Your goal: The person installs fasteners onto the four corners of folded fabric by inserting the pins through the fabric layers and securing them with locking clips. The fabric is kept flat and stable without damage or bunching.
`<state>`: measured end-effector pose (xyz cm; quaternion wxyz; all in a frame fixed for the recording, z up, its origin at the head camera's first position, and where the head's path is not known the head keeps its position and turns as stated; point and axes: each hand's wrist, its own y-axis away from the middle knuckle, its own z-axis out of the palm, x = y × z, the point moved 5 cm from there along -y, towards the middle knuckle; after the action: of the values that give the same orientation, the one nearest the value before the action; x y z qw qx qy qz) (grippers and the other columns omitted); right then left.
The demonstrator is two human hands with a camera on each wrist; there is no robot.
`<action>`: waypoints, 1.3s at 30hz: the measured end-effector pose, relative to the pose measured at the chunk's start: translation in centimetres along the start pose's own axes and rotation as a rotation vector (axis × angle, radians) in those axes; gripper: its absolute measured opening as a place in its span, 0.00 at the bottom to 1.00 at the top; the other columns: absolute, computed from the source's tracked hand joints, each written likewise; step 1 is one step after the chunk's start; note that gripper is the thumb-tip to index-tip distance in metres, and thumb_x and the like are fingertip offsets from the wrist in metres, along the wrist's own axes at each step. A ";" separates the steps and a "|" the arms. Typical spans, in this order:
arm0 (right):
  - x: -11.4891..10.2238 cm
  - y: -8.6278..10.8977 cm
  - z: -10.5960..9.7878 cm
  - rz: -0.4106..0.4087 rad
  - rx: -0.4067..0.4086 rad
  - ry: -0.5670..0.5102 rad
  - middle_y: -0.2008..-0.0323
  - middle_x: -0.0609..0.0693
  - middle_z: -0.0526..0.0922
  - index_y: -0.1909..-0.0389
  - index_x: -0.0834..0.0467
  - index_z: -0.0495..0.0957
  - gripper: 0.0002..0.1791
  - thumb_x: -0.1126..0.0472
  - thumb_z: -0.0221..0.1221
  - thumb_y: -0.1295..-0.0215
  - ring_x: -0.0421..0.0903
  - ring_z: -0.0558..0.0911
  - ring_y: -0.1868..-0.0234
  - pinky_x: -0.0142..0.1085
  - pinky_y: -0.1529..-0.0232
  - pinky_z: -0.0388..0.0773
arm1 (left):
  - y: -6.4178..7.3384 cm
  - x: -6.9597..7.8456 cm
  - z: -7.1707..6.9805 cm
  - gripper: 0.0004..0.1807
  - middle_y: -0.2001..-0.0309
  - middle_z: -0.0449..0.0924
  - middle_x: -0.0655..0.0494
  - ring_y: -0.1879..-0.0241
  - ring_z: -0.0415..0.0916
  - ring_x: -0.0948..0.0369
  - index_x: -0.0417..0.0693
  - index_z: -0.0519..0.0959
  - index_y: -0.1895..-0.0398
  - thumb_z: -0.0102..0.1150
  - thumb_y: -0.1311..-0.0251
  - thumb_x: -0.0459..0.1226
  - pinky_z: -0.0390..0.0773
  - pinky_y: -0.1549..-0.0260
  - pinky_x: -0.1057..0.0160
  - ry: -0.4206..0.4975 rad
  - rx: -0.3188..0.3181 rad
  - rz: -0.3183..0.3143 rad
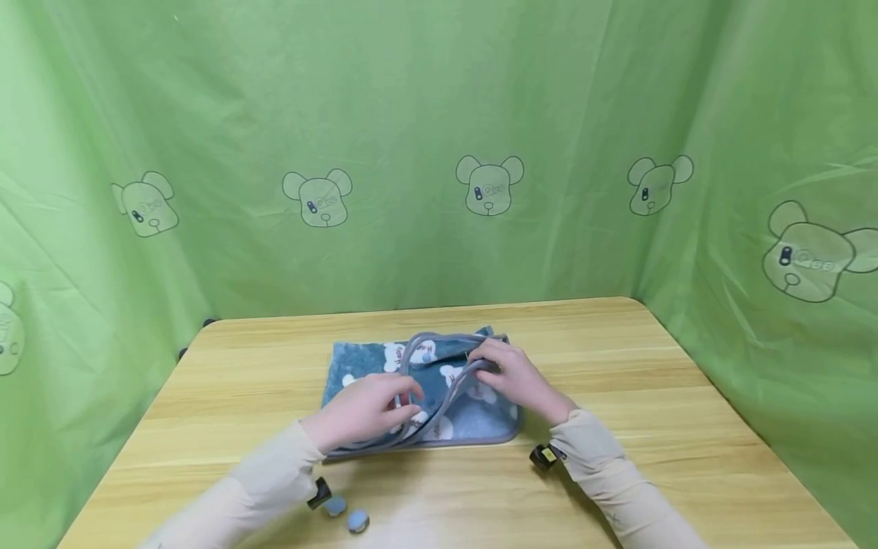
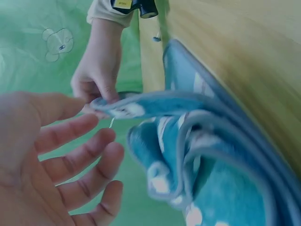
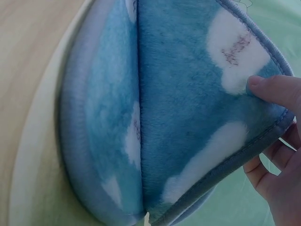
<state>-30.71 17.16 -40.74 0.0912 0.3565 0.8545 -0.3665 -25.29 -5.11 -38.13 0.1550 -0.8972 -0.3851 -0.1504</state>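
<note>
A folded teal fleece blanket [image 1: 363, 358] with white bone-like shapes and grey edging lies on the table. Its layers stand partly lifted and apart in the left wrist view. My right hand [image 1: 516, 375] pinches a corner of the blanket at the right; in the right wrist view the thumb [image 3: 270, 88] presses on the plush face, with the other fingers behind the edge. Over the blanket's left part hovers my left hand [image 1: 366, 409], fingers loosely bent and apart from the thumb. Nothing sits in the left palm [image 2: 28, 160], close to the raised grey edge.
Two small round blue-topped pieces, one blue piece [image 1: 334, 505] and another piece [image 1: 358, 521], lie near the table's front, beside the left wrist. The wooden table [image 1: 658, 427] extends around the blanket. A green curtain [image 1: 398, 99] with mouse-head prints hangs behind and at both sides.
</note>
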 end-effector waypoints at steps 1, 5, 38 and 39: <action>0.0 0.0 0.0 -0.001 0.001 0.002 0.63 0.48 0.83 0.63 0.56 0.83 0.11 0.71 0.68 0.48 0.45 0.82 0.59 0.38 0.54 0.82 | 0.5 0.0 -0.3 0.08 0.69 0.78 0.67 0.74 0.70 0.72 0.57 0.80 0.54 0.57 0.34 0.44 0.73 0.73 0.71 -0.013 -0.003 0.002; 0.1 0.1 0.1 0.009 -0.008 0.011 0.63 0.48 0.83 0.63 0.56 0.82 0.11 0.70 0.68 0.48 0.44 0.82 0.59 0.37 0.54 0.82 | 2.3 -0.4 -1.0 0.09 0.68 0.78 0.67 0.71 0.72 0.72 0.57 0.81 0.56 0.57 0.34 0.47 0.74 0.70 0.70 -0.026 -0.028 0.020; 0.2 0.3 0.4 -0.041 -0.010 0.021 0.63 0.48 0.83 0.63 0.57 0.82 0.10 0.70 0.67 0.46 0.45 0.82 0.60 0.37 0.55 0.82 | 8.4 -0.9 4.6 0.16 0.68 0.78 0.76 0.69 0.69 0.79 0.62 0.84 0.64 0.76 0.59 0.42 0.68 0.67 0.81 0.057 -0.408 0.194; 0.1 0.3 0.4 -0.040 -0.009 0.020 0.63 0.48 0.83 0.63 0.57 0.82 0.10 0.69 0.67 0.46 0.44 0.82 0.60 0.37 0.55 0.82 | 8.4 -0.9 4.6 0.15 0.69 0.78 0.76 0.70 0.69 0.79 0.61 0.84 0.65 0.76 0.59 0.42 0.68 0.68 0.81 0.064 -0.412 0.194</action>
<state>-30.61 17.13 -41.23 0.0769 0.3424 0.8641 -0.3607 -19.01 -9.37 -44.07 -0.0057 -0.9375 -0.2533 -0.2385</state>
